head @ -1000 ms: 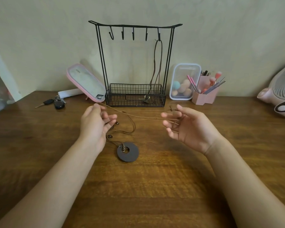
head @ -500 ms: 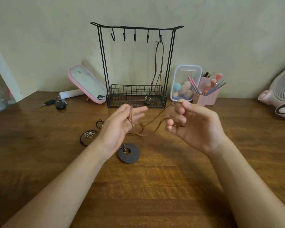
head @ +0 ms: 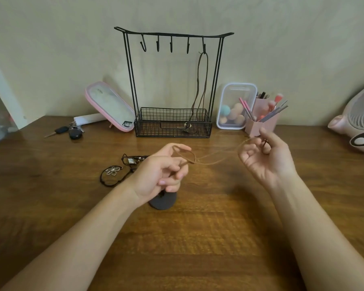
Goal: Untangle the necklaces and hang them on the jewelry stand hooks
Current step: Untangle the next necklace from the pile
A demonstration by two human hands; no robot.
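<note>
Quick update from my feed: the left hand has its fingers curled round one end of the brown cord necklace. The right hand pinches the other end, so the cord runs between them in the air in front of the jewelry stand. A dark round pendant sits on the table in front of the stand, half hidden under the left hand. A second necklace hangs off the stand's rightmost hook, with its lower end down in the basket. Front-left of the stand lies a black cord necklace with a flower pendant.
</note>
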